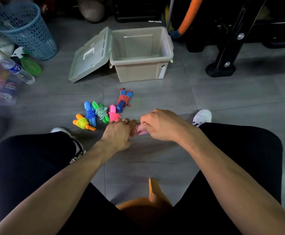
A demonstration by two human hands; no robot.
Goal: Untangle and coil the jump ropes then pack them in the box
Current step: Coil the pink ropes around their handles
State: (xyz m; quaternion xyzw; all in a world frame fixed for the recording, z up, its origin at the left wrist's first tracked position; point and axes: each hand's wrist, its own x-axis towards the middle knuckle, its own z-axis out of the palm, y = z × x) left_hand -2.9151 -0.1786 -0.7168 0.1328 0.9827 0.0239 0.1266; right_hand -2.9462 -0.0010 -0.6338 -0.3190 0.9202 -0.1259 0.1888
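— Where was the rope (135, 129) we were working on?

— Between our hands, low over the floor (155, 155) in front of our knees. It was the red-and-white one, already wound tight around its pink handles, with one handle end poking out on the right side of the bundle.

— And the fingers?

— Our left hand (117, 133) was curled over the left end of the bundle, holding it steady. Our right hand (162, 125) pinched the loose strand at the top of the winding (the fingertips themselves were mostly hidden, so we could not tell exactly how they met).

— So which step did we take that for?

— The coiling, near its finish, as we judged it: the last turn or the tuck of the tail. Five other bundles (102, 111) lay just beyond our hands, each wrapped around its own handles, so this looked like the last rope.

— And the box (168, 53)?

— Farther out, open, its lid (90, 53) leaning against its left side, and nothing inside that we could see. Packing was not yet begun.

— The next move, then?

— Probably securing that tail so the winding would not spring loose, then carrying the bundles across to the box.
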